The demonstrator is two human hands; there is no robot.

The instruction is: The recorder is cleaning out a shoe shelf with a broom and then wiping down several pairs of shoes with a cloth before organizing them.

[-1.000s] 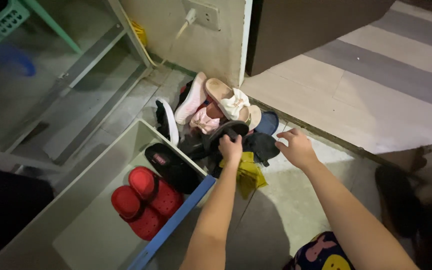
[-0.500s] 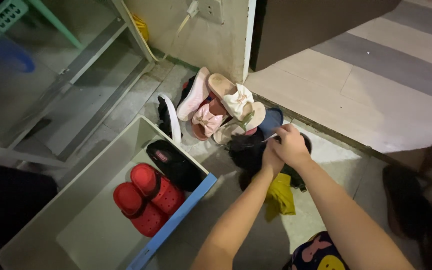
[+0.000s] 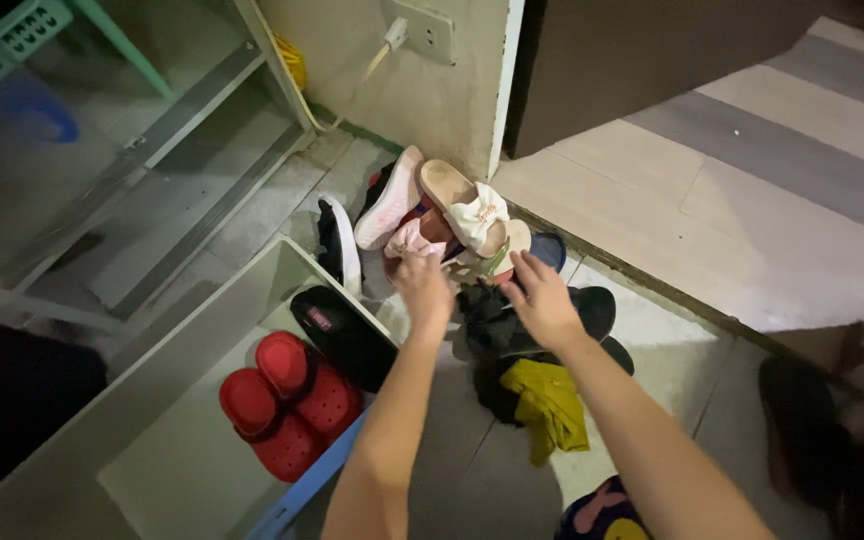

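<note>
Pale grey open storage bin w/ blue near rim [image 3: 192, 440] takes up near-left of the floor; inside lie a pair of red perforated clog shoes [image 3: 287, 400] and, just beyond them at the far-right corner, a black slip-on sandal [image 3: 337, 335]. Far side: beige wall w/ white socket & plugged cord [image 3: 407, 35], dark cabinet door to its right. At the wall foot sits a heap of footwear: black-and-white sneaker [image 3: 337, 245] standing on edge at left, light pink shoe [image 3: 390, 198] leaning next to it, tan sandal w/ white fabric bow [image 3: 472, 210] across the top, blue one at far right, mostly hidden. Right of the bin, on bare concrete, dark slippers [image 3: 592, 305] lie w/ a crumpled yellow cloth [image 3: 547, 400] nearer the camera. Left hand [image 3: 422, 285] is on a small pink bow sandal [image 3: 412, 240] at the heap's near edge, fingers curled down onto it; can't tell if it's truly gripped. Right hand [image 3: 542, 305] hovers just right, over the dark slippers, fingers loosely spread & bent, tips near the tan sandal, holding nothing visible.
</note>
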